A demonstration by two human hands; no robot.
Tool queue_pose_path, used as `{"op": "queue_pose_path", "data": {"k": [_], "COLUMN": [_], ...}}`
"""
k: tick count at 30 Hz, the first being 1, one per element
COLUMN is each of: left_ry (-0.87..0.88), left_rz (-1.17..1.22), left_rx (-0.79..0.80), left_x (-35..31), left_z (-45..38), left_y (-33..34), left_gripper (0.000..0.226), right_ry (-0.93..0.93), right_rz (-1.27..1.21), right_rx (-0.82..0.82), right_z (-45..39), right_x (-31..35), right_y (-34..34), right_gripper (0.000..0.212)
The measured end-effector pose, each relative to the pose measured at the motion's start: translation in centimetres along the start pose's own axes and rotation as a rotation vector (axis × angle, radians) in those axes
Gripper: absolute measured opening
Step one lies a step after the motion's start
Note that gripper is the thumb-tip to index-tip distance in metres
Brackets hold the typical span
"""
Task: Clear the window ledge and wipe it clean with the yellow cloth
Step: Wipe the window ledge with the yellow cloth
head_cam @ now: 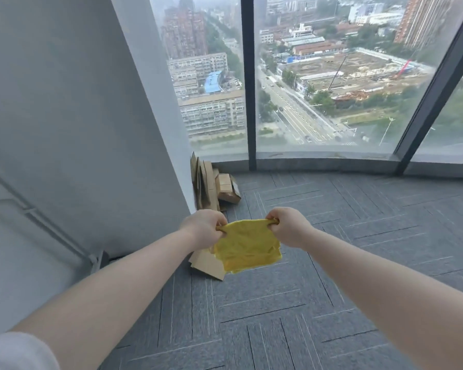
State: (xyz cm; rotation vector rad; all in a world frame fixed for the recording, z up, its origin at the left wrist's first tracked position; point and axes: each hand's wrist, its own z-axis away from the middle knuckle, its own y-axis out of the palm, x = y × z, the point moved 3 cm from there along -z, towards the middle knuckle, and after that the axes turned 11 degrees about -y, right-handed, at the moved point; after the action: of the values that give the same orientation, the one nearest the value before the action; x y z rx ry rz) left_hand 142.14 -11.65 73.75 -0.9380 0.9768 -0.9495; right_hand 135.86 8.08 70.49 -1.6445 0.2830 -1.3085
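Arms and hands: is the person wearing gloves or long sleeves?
No gloves: the left hand and right hand are bare, with no rings or watch showing. Both forearms are bare too. Only a white sleeve shows, high on the left arm.

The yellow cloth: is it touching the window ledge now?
Apart. The head view shows the yellow cloth held up between both hands, over the carpet, well short of the window ledge.
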Motion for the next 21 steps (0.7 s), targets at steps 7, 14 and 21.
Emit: {"op": "queue_pose_path", "data": {"k": [7,14,21], "left_ry": [0.01,0.064,0.156], "left_rz": [-0.006,-0.056,-0.083], "left_rx": [-0.022,-0.009,0.018], "left_x": [-6.0,-9.6,-13.6], "left_z": [-14.2,-29.2,-47.9], "left_y": [-3.4,-5.0,-7.7], "left_gripper": [0.016,0.015,0.019], "right_ry": [0.012,0.047,0.142], "right_rz": [0.004,0.011,0.052], "right_rx": [-0.023,-0.034,-0.065], "right_z": [-11.7,-23.5,-36.6], "right_x": [-6.8,-12.9,-19.7], "right_y": [-7.4,-12.6,-17.4], "right_gripper": [0.029,0.029,0.028]}}
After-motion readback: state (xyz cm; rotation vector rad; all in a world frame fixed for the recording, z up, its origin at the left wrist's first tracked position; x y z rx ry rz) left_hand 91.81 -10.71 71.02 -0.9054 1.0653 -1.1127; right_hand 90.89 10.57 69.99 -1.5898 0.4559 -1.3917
